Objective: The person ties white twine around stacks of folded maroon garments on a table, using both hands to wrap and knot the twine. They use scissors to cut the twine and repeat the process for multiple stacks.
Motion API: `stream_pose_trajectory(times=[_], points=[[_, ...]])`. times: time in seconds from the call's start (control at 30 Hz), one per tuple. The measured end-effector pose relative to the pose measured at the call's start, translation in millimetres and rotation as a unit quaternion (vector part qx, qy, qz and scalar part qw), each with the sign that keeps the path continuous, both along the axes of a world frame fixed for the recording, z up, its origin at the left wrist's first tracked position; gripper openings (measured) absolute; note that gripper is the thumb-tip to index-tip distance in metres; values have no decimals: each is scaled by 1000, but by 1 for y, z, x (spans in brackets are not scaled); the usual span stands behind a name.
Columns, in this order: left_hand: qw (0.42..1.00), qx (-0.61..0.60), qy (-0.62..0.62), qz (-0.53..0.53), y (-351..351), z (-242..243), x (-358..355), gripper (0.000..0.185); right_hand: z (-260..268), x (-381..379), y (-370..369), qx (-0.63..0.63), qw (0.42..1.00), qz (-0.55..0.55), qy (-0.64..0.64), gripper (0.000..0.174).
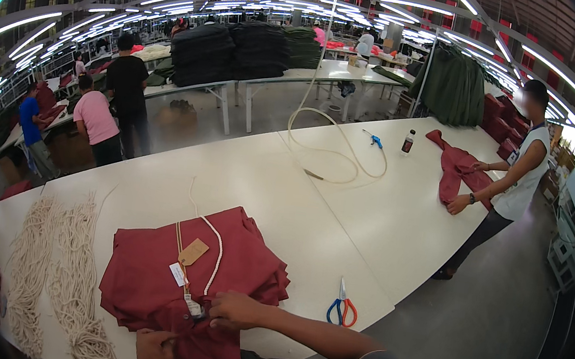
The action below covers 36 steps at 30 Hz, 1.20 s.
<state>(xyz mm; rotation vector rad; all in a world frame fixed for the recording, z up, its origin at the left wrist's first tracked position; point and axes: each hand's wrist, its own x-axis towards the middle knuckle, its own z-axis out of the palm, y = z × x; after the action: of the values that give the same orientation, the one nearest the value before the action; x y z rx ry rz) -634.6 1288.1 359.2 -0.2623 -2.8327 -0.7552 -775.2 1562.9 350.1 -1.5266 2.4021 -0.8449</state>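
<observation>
Before me lies a stack of folded dark red garments (pixel 151 254) on a white table. My left hand (pixel 153 351) pinches the near left edge of the top garment. My right hand (pixel 236 310) grips its cloth close to the neck label (pixel 193 307), where a metal snap also shows. A white braided cord (pixel 217 246) runs across the stack to my right hand; whether the fingers hold it too is hidden. A brown paper hang tag (pixel 194 252) and a small white tag (pixel 177 274) with writing lie on the cloth.
Bundles of cream cords (pixel 76 272) lie left of the stack. Orange-and-blue-handled thread scissors (pixel 342 308) rest to the right. Farther off are an air hose (pixel 346 157) with a blue blow gun (pixel 375 140) and a bottle (pixel 407 142). A co-worker (pixel 522 153) handles another red garment (pixel 457 161).
</observation>
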Motion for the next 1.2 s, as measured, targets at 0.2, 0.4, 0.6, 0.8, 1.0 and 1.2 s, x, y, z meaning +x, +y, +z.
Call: stream_pose_trajectory(times=[0.2, 0.4, 0.6, 0.8, 1.0, 1.2], points=[[1000, 8, 4, 23, -3, 0, 6, 15, 2, -5, 5, -8, 999, -13, 46, 27], [999, 0, 44, 12, -1, 0, 8, 14, -4, 12, -33, 4, 998, 42, -47, 29], [998, -18, 31, 44, -12, -5, 17, 12, -2, -11, -8, -25, 999, 36, -14, 26], [989, 92, -67, 90, 5, 16, 13, 28, 7, 13, -30, -43, 998, 52, 6, 27], [987, 96, -101, -76, 21, 36, -12, 15, 21, 28, -58, -206, 975, 73, 42, 32], [978, 137, -109, -114, 1, 64, -1, 30, 21, 19, -63, -161, 986, 33, -4, 37]])
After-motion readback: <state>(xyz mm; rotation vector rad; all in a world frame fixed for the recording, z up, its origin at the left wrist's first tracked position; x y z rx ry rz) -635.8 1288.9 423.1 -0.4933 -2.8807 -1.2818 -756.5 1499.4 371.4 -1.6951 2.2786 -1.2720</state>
